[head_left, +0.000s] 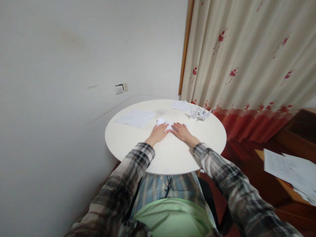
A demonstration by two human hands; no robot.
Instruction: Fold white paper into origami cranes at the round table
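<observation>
A small sheet of white paper (161,121) lies on the round white table (170,154), partly hidden under both hands. My left hand (159,132) rests flat on its left part, fingers stretched out. On its right part lies my right hand (182,131), fingers spread and pressed down. The two thumbs nearly meet at the near edge of the paper. Whether the paper is folded I cannot tell, since the hands cover most of it.
Larger white sheets (135,118) lie at the table's left. At the back right are another sheet (181,105) and several folded paper pieces (200,114). A wall with a socket (118,89) stands left, a curtain (237,65) behind. Printed papers (288,168) lie on wooden furniture at right.
</observation>
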